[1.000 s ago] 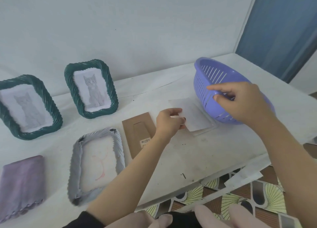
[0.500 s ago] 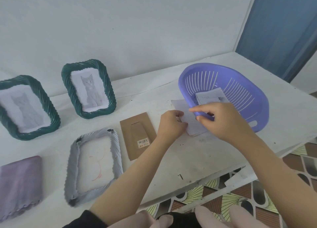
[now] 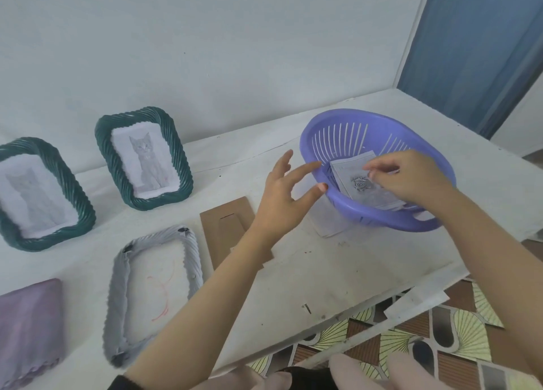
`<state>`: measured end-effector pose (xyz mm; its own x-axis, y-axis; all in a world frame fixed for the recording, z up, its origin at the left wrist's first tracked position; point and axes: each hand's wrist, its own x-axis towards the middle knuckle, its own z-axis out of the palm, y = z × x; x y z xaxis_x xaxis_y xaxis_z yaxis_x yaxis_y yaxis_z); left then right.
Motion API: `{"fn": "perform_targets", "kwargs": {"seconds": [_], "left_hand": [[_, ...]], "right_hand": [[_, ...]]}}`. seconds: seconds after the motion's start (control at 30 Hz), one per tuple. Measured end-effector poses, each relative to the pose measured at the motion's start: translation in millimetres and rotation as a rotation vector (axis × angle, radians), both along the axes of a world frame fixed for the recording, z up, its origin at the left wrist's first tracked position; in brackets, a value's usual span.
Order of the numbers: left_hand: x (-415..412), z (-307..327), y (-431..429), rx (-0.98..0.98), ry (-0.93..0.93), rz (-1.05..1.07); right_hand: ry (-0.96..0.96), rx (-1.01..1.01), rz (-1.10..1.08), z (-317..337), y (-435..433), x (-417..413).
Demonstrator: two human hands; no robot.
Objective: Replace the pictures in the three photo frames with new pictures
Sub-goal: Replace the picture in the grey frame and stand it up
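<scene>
A white table (image 3: 293, 287) is spreading across the view, and a purple slotted basket (image 3: 338, 125) is sitting on its right half, tilted toward the person. At the left, two green frames are standing upright near the wall, each showing a grey cat picture: one at the far left (image 3: 17, 231) and one nearer the middle (image 3: 102, 143). A third frame (image 3: 192, 254), pale grey, is lying face down and empty in front of them, with its brown backing board (image 3: 223, 231) lying just beside it. A folded purple cloth (image 3: 29, 325) is resting at the left edge.

The left hand (image 3: 282, 196) is hovering spread open beside the basket's rim, holding nothing. The right hand (image 3: 408, 178) is reaching inside the basket, its fingertips (image 3: 371, 169) pinching down on a new picture (image 3: 355, 184), a printed sheet with a dark rose on it; whether the sheet is already lifted clear I cannot tell. Another pale sheet (image 3: 329, 228) is lying on the table, partly under the basket.

The picture is looking like thin paper, so it should be very light, limp and easy to crease (or smudge). Taking it by a corner or margin seems best, keeping fingers off the print, with the free hand supporting the opposite edge so it is not sagging on the way to the grey frame.
</scene>
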<state>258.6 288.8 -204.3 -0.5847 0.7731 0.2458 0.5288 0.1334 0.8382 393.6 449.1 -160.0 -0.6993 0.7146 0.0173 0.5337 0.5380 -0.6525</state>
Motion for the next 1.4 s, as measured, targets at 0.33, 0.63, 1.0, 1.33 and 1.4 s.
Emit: {"fn": "perform_targets", "kwargs": {"seconds": [0.33, 0.63, 1.0, 1.33, 1.4], "left_hand": [[-7, 0, 5, 0.015, 0.084, -0.03], [-9, -3, 7, 0.033, 0.054, -0.049], [-5, 3, 5, 0.01, 0.023, -0.043], [-6, 2, 4, 0.009, 0.014, -0.049], [-6, 1, 4, 0.009, 0.014, -0.049]], "right_hand": [[-0.658, 0.118, 0.01, -13, 22, -18], [-0.645, 0.085, -0.06, -15, 25, -20], [-0.645, 0.075, -0.09, -16, 27, -21], [-0.593, 0.089, -0.039, -14, 25, -22], [-0.587, 0.066, -0.036, -12, 24, -22]]}}
